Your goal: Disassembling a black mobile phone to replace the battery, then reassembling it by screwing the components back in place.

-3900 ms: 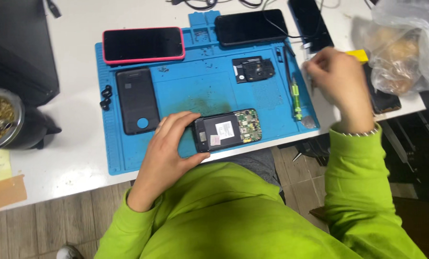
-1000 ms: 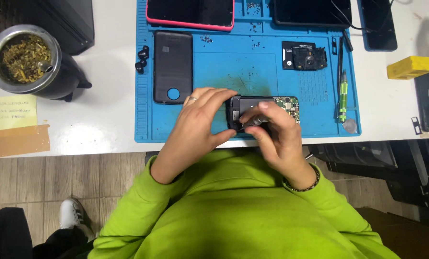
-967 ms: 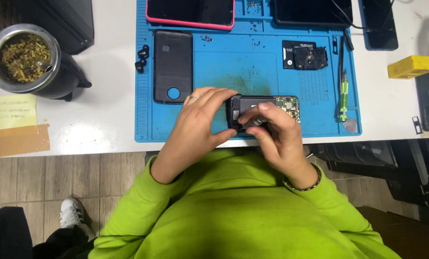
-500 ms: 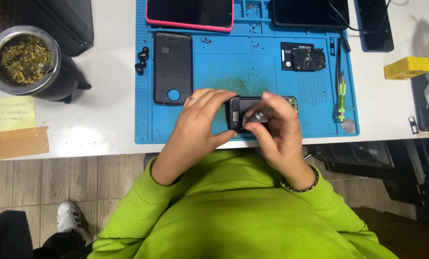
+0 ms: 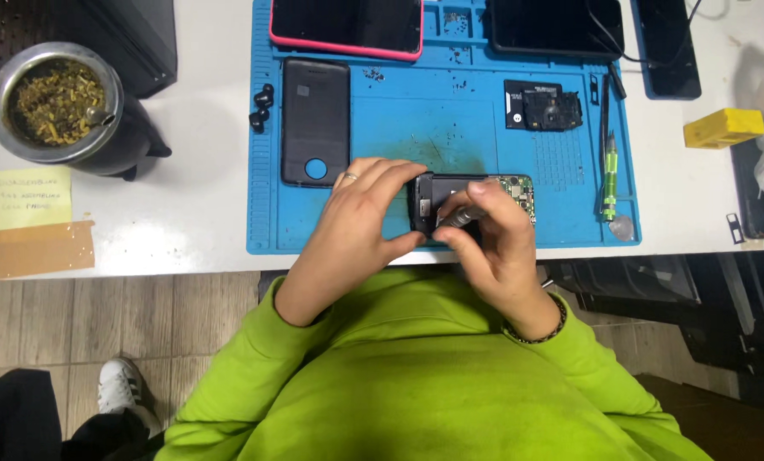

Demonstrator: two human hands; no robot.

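An opened phone [image 5: 476,193] with its green circuit board exposed lies on the front edge of a blue work mat [image 5: 399,119]. My left hand [image 5: 361,222] grips the phone's left end, thumb below and fingers on top. My right hand [image 5: 495,248] covers the phone's middle and pinches a small metal tool [image 5: 459,218] against it. The tool's tip is hidden by my fingers.
On the mat lie a black back cover [image 5: 315,119], a red-cased phone [image 5: 348,24], a dark phone [image 5: 557,26], a small black module [image 5: 544,107] and a green screwdriver [image 5: 608,162]. A metal cup of herbs [image 5: 58,107] stands left; a yellow block [image 5: 723,128] sits right.
Earlier my right hand was away at the right side of the mat; it has come onto the phone with the tool. Over the last second both hands barely shift.
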